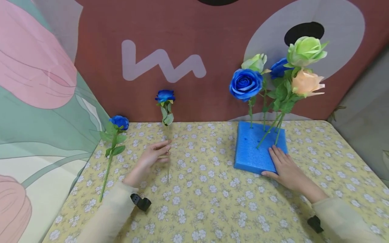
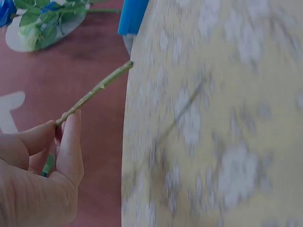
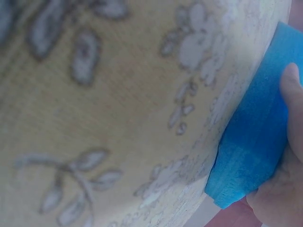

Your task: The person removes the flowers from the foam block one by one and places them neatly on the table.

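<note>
My left hand (image 1: 151, 157) pinches the stem of a blue artificial rose (image 1: 165, 96) between thumb and fingers. This rose is held upright, its bloom at the top and its leaves above the hand. In the left wrist view the bare stem (image 2: 97, 90) sticks out past the fingertips, and its shadow falls on the cloth. Straight fingers of my right hand (image 1: 287, 171) press on the right front part of a blue foam block (image 1: 249, 157); the thumb lies along its front edge. Standing in the block are a blue rose (image 1: 246, 84), a green rose (image 1: 307, 50), a peach rose (image 1: 307, 82) and others.
Another blue rose (image 1: 119, 122) lies at the table's left side, stem toward the front. A yellow floral cloth (image 1: 206, 189) covers the table. Behind it hangs a reddish-brown printed backdrop (image 1: 188, 101), close to the back edge. Small holes show in the foam's top.
</note>
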Tool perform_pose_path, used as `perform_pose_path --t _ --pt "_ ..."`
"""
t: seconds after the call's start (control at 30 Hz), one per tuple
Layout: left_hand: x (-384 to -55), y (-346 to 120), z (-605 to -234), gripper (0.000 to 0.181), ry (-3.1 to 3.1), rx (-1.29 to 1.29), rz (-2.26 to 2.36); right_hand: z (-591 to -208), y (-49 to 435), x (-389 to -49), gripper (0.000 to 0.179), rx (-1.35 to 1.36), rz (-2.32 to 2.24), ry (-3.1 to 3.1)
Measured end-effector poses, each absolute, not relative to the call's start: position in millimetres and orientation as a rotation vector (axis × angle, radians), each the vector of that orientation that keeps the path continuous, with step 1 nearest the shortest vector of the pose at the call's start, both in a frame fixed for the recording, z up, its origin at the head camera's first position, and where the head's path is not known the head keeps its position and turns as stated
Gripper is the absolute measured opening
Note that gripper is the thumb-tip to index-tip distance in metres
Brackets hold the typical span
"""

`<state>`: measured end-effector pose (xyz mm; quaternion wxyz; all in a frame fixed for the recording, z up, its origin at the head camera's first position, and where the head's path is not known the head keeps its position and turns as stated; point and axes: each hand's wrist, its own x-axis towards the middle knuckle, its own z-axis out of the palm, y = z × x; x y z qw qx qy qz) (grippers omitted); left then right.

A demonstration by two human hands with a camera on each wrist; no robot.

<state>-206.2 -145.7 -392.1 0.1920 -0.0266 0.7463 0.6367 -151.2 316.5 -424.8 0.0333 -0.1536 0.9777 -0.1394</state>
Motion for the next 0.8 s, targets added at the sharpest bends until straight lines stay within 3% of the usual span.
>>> perform_pose_path --t 0.8 --pt "-189.4 -250.8 -399.0 0.057 2.193 -0.200 1.663 -422.0 315.9 -151.1 0.097 -0.456 -0.441 2.993"
